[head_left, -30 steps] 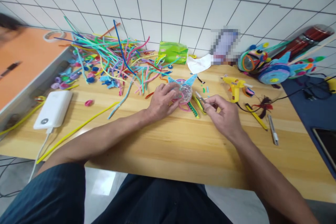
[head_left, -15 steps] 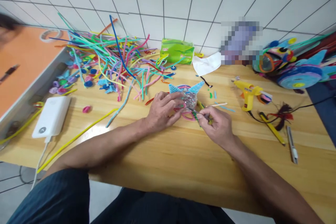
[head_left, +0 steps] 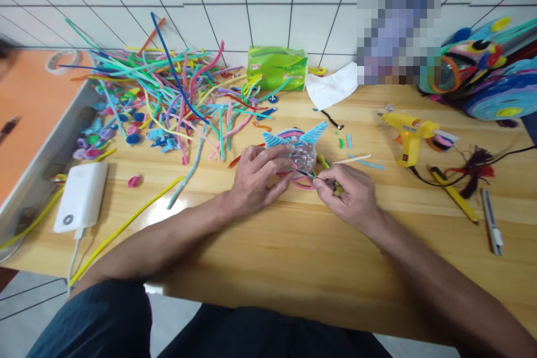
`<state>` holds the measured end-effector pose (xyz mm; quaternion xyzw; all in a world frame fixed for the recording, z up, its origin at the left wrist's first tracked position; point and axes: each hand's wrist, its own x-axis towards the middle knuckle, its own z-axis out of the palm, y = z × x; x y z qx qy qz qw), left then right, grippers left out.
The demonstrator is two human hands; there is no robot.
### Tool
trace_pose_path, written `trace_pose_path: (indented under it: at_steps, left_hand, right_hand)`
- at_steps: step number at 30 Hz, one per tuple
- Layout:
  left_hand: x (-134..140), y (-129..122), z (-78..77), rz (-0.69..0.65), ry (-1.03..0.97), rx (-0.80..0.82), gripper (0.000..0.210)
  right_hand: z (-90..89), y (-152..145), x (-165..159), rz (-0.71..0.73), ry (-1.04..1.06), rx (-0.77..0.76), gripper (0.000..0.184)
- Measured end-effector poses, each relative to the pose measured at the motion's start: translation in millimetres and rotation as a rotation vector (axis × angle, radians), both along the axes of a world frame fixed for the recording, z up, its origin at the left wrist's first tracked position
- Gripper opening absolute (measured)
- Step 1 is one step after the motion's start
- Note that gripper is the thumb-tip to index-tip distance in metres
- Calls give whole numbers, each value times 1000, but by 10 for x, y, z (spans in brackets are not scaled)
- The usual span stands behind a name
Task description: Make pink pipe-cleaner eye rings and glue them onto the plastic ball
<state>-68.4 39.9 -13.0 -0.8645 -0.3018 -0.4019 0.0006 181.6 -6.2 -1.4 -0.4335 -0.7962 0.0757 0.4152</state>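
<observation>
fingers (head_left: 272, 166) half-curled, left hand (head_left: 255, 180) holds a pipe-cleaner figure (head_left: 304, 156) at frame centre; right hand (head_left: 351, 193) pinches a dark-tipped tool (head_left: 305, 174).

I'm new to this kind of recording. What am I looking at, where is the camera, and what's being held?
There's no machine here: these are a person's bare hands, seen by one head-worn camera looking forward and down. The left hand steadies a clear, round craft with blue horns. The right hand holds a thin dark tool, mostly hidden by the fingers, its tip against or near the craft. On the wooden table lie a white power bank and heaped pipe cleaners to the left, and a yellow glue gun to the right.
</observation>
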Motion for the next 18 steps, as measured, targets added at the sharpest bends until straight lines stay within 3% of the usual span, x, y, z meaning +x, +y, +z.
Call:
trace_pose_path:
  at_steps: [5, 18]
  left_hand:
    - [29, 6, 8, -49, -69, 41, 20]
    - [-12, 1, -27, -27, -13, -17, 22]
  right_hand:
    - [-28, 11, -1, -18, 6, -36, 18]
    - [-66, 28, 6, -35, 10, -58, 18]
